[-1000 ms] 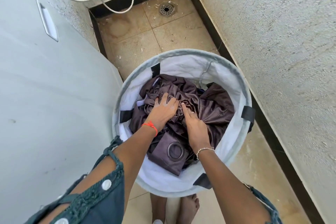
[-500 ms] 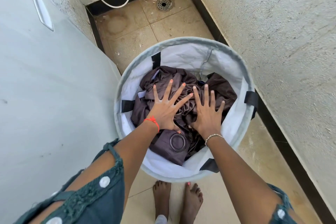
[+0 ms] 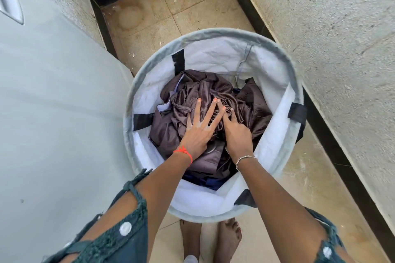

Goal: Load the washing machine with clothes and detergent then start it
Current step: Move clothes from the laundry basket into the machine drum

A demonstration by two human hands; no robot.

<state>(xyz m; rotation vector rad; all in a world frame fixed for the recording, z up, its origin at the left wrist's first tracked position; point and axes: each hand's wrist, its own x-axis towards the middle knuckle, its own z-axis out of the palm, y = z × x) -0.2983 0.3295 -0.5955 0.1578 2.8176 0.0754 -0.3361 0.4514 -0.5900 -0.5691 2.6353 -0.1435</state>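
— Where are the clothes right now?

— A crumpled heap of dark brown clothes (image 3: 205, 100) lies in the bottom of the round laundry basket (image 3: 215, 35), with something blue showing under its near edge. Nothing has been lifted out as far as I can see.

— So how far along would you say the job is?

— At the very start, I'd judge. The clothes are all in the basket, no detergent is in view, and the pale grey surface at the left, which I take for the washing machine (image 3: 53, 113), shows no open lid or drum from here. Loading, detergent and starting all remain.

— And the hands?

— Both are down inside the basket, on top of the heap. The left hand (image 3: 197, 132) rests flat with fingers spread wide, gripping nothing. The right hand (image 3: 236, 134) lies just beside it, touching the cloth, its index finger extended; its other fingers seem curled into the folds, but I cannot tell whether they have pinched any fabric.

— What surrounds the basket?

— It stands on a tiled floor (image 3: 149, 17) between the machine and a rough plaster wall (image 3: 320, 28), bare feet just beneath its near rim.
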